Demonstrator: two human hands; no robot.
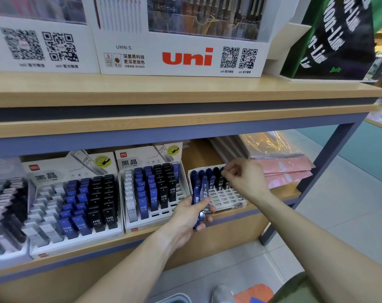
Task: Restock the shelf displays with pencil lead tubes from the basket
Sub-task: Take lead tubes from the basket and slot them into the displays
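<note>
Left hand [191,212] grips a bundle of blue lead tubes [199,194] at the small tray's [227,199] 8 o'clock corner. Right hand [243,178] pinches a black tube [222,179] at the back row; front slots free.

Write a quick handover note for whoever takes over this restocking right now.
Left hand grips a bundle of blue lead tubes in front of the small white display tray.
Right hand pinches a black tube in the tray's back row.
Done: only the back row is filled, blue then black.
Left: the tray's front slots stand empty; the basket isn't clearly visible.
</note>
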